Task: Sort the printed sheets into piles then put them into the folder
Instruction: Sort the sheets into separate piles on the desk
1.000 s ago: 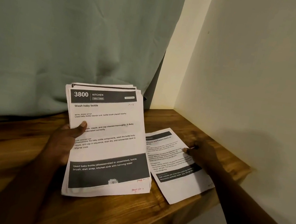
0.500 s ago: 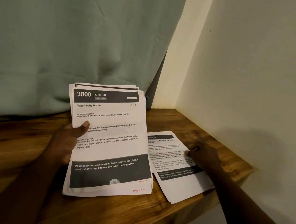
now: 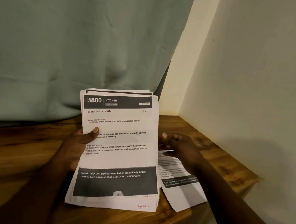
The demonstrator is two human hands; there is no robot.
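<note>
My left hand [image 3: 79, 143] grips a stack of printed sheets [image 3: 119, 157], tilted up off the wooden table [image 3: 224, 158], with its thumb pressed on the top page. That page reads "3800 Kitchen, Wash baby bottle". One printed sheet [image 3: 182, 195] lies flat on the table to the right of the stack, its lower corner past the table's edge. My right hand [image 3: 182, 147] hovers above that sheet's upper part with relaxed fingers, its fingertips next to the stack's right edge. It holds nothing that I can see. No folder is in view.
A green curtain [image 3: 67, 42] hangs behind the table. A pale wall [image 3: 263, 81] closes the right side and meets the table at the back corner. The table's front right edge runs diagonally under my right forearm.
My right hand has lifted off the single sheet and moved left toward the stack's right edge. The stack in my left hand has barely moved.
</note>
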